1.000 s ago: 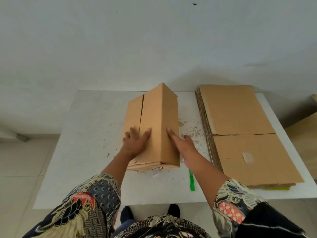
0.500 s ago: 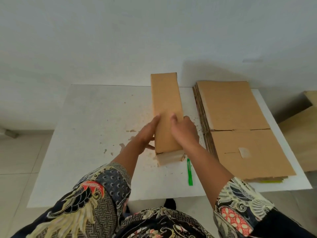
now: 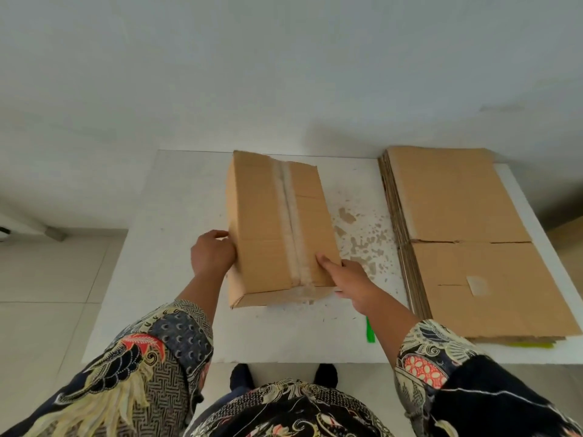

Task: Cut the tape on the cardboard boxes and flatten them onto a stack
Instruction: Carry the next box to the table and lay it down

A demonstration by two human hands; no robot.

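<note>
The box [image 3: 277,228] has been turned over within the last second: a moment ago it stood on a narrow side between the palms, and now it lies flat on the white table [image 3: 176,216] with its taped seam facing up. That puts the tape [image 3: 293,222] in reach of a blade, so the cutting step looks ready to begin, though neither hand holds a tool yet. Left hand [image 3: 212,254] grips the box's left edge, fingers curled round the side. Right hand [image 3: 348,279] grips the near right corner, thumb on the top face, the other fingers hidden below. Box is plain brown corrugated card, matte, oblong, corners a bit soft; the tape is a clear, pale strip running lengthwise, frayed at the edges. A thin green cutter [image 3: 369,330] lies just beside the right forearm. The stack [image 3: 457,222] of flattened cardboard sits at the table's right, layered edges showing. Table surface is speckled with torn paper scraps.
</note>
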